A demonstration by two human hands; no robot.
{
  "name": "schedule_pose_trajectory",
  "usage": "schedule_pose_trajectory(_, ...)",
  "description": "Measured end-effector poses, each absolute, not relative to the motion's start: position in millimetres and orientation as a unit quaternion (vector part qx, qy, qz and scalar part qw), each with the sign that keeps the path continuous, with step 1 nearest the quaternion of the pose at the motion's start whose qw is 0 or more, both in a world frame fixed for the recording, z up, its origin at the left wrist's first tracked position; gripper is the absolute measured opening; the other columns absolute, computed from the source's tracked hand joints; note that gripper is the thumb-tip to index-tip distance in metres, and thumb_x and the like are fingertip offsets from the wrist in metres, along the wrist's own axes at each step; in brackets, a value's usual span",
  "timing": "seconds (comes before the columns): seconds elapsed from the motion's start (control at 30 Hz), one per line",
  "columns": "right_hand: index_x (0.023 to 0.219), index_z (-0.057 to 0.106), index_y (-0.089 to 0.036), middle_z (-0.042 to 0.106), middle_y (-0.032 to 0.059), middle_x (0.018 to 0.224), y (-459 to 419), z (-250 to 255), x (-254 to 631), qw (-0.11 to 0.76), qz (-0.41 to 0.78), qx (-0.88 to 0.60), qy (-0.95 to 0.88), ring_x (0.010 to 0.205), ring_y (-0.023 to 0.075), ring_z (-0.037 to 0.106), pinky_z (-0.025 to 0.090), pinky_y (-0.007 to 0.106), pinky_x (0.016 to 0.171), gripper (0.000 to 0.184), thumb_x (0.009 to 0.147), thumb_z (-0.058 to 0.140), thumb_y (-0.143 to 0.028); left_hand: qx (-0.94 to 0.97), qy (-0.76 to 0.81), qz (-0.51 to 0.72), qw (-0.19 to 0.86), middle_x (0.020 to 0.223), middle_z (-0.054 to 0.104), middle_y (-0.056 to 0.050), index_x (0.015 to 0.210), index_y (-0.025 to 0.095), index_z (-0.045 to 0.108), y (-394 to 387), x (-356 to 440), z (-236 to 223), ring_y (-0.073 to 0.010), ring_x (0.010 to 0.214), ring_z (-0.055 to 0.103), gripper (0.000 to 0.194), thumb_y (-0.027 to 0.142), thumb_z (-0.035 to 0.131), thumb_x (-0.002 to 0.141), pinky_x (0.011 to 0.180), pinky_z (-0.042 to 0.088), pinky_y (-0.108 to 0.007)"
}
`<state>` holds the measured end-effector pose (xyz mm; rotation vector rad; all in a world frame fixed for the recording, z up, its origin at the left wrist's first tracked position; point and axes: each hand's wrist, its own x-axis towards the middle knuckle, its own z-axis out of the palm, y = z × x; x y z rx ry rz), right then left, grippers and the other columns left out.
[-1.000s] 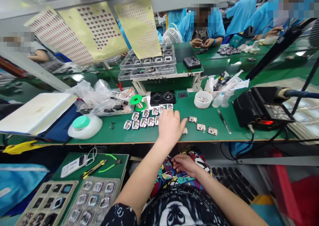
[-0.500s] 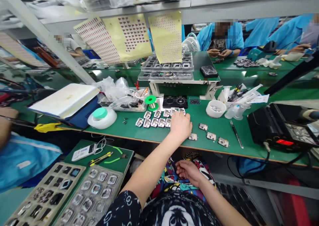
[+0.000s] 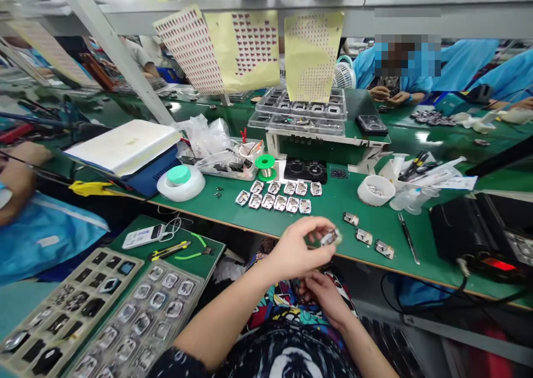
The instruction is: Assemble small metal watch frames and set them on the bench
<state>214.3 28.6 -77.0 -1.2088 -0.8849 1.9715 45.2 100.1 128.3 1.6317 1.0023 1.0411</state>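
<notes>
Pinched between the thumb and fingers of my left hand (image 3: 302, 247) is a small silver watch module (image 3: 330, 237), raised just off the bench's front edge. My right hand (image 3: 327, 297) rests low over my lap, fingers loosely bent and apart, with nothing visible in it; the left hand partly covers it. To the right on the green bench lie three similar modules (image 3: 364, 236). Behind my left hand, several silver watch cases (image 3: 280, 203) are set out in two rows.
A green solder spool (image 3: 265, 168) and a black fixture (image 3: 305, 170) stand behind the cases. At right are a white cup (image 3: 376, 191), tweezers (image 3: 408, 238) and a black station with a red display (image 3: 478, 245). Trays of parts (image 3: 141, 322) lie lower left. A co-worker's arm (image 3: 20, 172) reaches in at left.
My left hand has come from the case rows toward me and right, and now holds the module that lay nearest the edge. The view has shifted left; my right hand remains low.
</notes>
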Motion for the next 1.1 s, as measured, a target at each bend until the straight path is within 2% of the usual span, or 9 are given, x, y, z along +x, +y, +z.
schedule_pose_trajectory(0.1, 0.109, 0.076, -0.019, 0.074, 0.0065, 0.094, 24.6, -39.0, 221.7, 0.352, 0.721, -0.461, -0.378, 0.079, 0.018, 0.066, 0.052, 0.031, 0.072, 0.042, 0.095, 0.076, -0.059, 0.575, 0.418, 0.409, 0.573, 0.102, 0.072, -0.005, 0.118, 0.02, 0.075, 63.4, 19.8, 109.0, -0.0194, 0.091, 0.063, 0.033, 0.023, 0.077, 0.086, 0.082, 0.05, -0.031)
schedule_pose_trajectory(0.2, 0.123, 0.073, -0.021, 0.076, 0.0102, 0.107, 20.5, -11.7, 223.3, 0.369, 0.69, -0.463, -0.417, 0.084, 0.0203, 0.068, 0.056, 0.036, 0.078, 0.046, 0.103, 0.062, -0.061, 0.499, 0.454, 0.393, 0.625, 0.106, 0.072, -0.007, 0.119, 0.02, 0.074, 38.3, 1.2, 72.9, -0.0216, 0.099, 0.064, 0.035, 0.027, 0.08, 0.086, 0.089, 0.051, -0.034)
schedule_pose_trajectory(0.27, 0.131, 0.07, -0.023, 0.075, 0.012, 0.117, 17.7, -5.9, 219.0, 0.37, 0.666, -0.47, -0.446, 0.094, 0.0224, 0.07, 0.057, 0.038, 0.085, 0.046, 0.104, 0.061, -0.059, 0.447, 0.481, 0.386, 0.648, 0.106, 0.071, -0.007, 0.119, 0.019, 0.073, 27.3, -6.1, 45.5, -0.0224, 0.1, 0.064, 0.038, 0.031, 0.084, 0.084, 0.093, 0.051, -0.035)
schedule_pose_trajectory(0.37, 0.135, 0.067, -0.025, 0.073, 0.0111, 0.124, 15.1, -12.2, 207.3, 0.351, 0.625, -0.497, -0.489, 0.106, 0.024, 0.07, 0.057, 0.039, 0.093, 0.042, 0.101, 0.068, -0.049, 0.375, 0.508, 0.383, 0.674, 0.105, 0.071, -0.007, 0.119, 0.018, 0.073, 16.8, -9.2, 8.6, -0.0218, 0.099, 0.064, 0.044, 0.034, 0.089, 0.081, 0.091, 0.051, -0.034)
schedule_pose_trajectory(0.5, 0.129, 0.07, -0.025, 0.073, 0.008, 0.119, 19.0, -28.2, 196.0, 0.312, 0.592, -0.518, -0.533, 0.101, 0.0215, 0.07, 0.057, 0.037, 0.093, 0.033, 0.098, 0.067, -0.036, 0.339, 0.5, 0.388, 0.696, 0.104, 0.07, -0.006, 0.122, 0.019, 0.071, 11.6, -2.6, -25.3, -0.0191, 0.094, 0.065, 0.048, 0.033, 0.09, 0.08, 0.085, 0.05, -0.031)
schedule_pose_trajectory(0.6, 0.122, 0.073, -0.023, 0.075, 0.0071, 0.114, 24.5, -39.7, 195.8, 0.283, 0.586, -0.531, -0.543, 0.097, 0.0208, 0.071, 0.057, 0.035, 0.089, 0.027, 0.098, 0.065, -0.034, 0.33, 0.488, 0.385, 0.71, 0.097, 0.069, -0.003, 0.123, 0.019, 0.07, 12.8, 4.3, -41.7, -0.0163, 0.086, 0.064, 0.05, 0.03, 0.09, 0.079, 0.079, 0.048, -0.028)
schedule_pose_trajectory(0.8, 0.118, 0.074, -0.023, 0.078, 0.0066, 0.114, 31.9, -66.6, 199.4, 0.261, 0.601, -0.546, -0.522, 0.101, 0.0235, 0.073, 0.058, 0.036, 0.094, 0.029, 0.097, 0.067, -0.041, 0.33, 0.483, 0.363, 0.725, 0.098, 0.071, -0.004, 0.125, 0.018, 0.07, 20.2, 9.8, -68.0, -0.0162, 0.085, 0.066, 0.052, 0.026, 0.088, 0.077, 0.077, 0.048, -0.027)
schedule_pose_trajectory(0.97, 0.113, 0.075, -0.022, 0.08, 0.0073, 0.108, 38.5, -86.7, 196.7, 0.239, 0.602, -0.557, -0.52, 0.099, 0.0254, 0.075, 0.058, 0.036, 0.093, 0.029, 0.096, 0.065, -0.043, 0.337, 0.483, 0.34, 0.733, 0.096, 0.071, -0.003, 0.125, 0.019, 0.073, 28.3, 8.8, -88.1, -0.0148, 0.08, 0.065, 0.052, 0.021, 0.085, 0.075, 0.072, 0.046, -0.025)
schedule_pose_trajectory(1.1, 0.108, 0.079, -0.02, 0.082, 0.01, 0.102, 45.8, -111.2, 195.9, 0.22, 0.601, -0.572, -0.512, 0.102, 0.0297, 0.076, 0.059, 0.041, 0.097, 0.043, 0.096, 0.063, -0.059, 0.331, 0.487, 0.337, 0.735, 0.093, 0.074, -0.004, 0.114, 0.016, 0.079, 37.6, 10.2, -106.2, -0.0144, 0.075, 0.064, 0.042, 0.022, 0.084, 0.072, 0.071, 0.046, -0.025)
